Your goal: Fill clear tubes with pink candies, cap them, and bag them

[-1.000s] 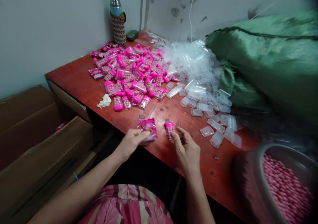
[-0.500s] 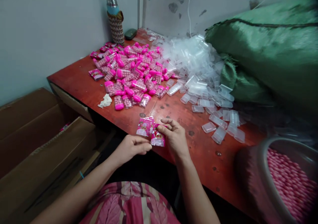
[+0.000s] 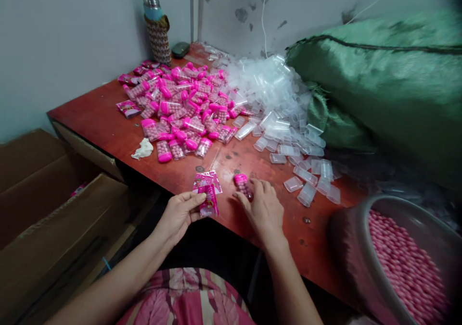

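My left hand (image 3: 185, 214) pinches a small pink printed packet (image 3: 208, 201) between thumb and fingers at the table's front edge. Just behind it, more pink printed packets (image 3: 208, 177) lie on the table. A small clear container with a pink cap and pink beads inside (image 3: 243, 185) rests to the right of them. Over its near right side my right hand (image 3: 263, 207) is spread, thumb and fingers apart on either side of it; whether they touch it is unclear. Farther back lies a heap of filled pink-capped containers (image 3: 187, 108).
Empty clear tubes (image 3: 277, 104) are piled beside the heap on the red table (image 3: 94, 108). A grey bucket (image 3: 364, 219) of pink beads stands front right, a green sack (image 3: 375, 84) behind. Cardboard boxes (image 3: 72, 209) are at left, a bottle in a knitted cover (image 3: 158, 36) at the back.
My right hand has let go of the packet and moved right, to the pink-capped container that now shows on the table. The packet is in my left hand. The view has shifted slightly right.
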A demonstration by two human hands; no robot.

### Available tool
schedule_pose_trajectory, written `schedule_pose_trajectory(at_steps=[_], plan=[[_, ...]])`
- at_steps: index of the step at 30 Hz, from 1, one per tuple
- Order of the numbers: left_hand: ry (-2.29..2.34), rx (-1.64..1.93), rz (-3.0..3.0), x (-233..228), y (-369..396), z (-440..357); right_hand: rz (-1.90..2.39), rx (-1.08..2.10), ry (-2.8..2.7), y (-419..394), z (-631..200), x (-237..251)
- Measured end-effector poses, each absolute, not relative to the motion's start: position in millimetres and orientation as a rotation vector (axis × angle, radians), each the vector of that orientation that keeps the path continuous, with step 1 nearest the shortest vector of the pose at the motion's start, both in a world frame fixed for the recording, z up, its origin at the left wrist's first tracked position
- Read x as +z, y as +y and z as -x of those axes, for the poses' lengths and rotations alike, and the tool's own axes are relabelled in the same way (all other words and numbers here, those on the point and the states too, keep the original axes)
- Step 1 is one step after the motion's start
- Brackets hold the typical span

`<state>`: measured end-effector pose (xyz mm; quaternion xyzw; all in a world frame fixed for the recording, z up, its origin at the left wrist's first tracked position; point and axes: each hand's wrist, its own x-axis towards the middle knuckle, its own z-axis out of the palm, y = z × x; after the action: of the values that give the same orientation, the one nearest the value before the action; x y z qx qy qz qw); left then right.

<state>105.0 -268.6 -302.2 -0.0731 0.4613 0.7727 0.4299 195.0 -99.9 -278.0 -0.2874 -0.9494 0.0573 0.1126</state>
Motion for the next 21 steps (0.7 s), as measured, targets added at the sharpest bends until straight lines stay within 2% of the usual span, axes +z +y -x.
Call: schedule_pose_trajectory(at_steps=[3,5,7,11,13,21], plan=[[1.036,2.035,0.319,-302.2,-263.8,-103.3,0.889,0.088,-2.925,-88.5,-191.9,-282.2],[0.961,2.117,0.381,-300.7,-261.4,-102.6,0.882,0.202,-2.905,-87.3,-191.8,-284.9],[0.902,2.182,0.410,-298.8,-259.5,-102.3,0.832,0.558,-2.805,-93.4,-195.3,-286.4],[0.813,2.282,0.402,-296.8,-255.4,-102.1,0.737,1.587,-2.416,-128.7,-209.1,-285.8],[0.790,2.328,0.395,-297.0,-253.0,-102.1,0.727,1.856,-2.231,-150.3,-214.1,-285.3],[0.782,2.325,0.294,-294.1,-248.2,-107.1,0.806,1.943,-1.981,-175.5,-206.6,-293.5]])
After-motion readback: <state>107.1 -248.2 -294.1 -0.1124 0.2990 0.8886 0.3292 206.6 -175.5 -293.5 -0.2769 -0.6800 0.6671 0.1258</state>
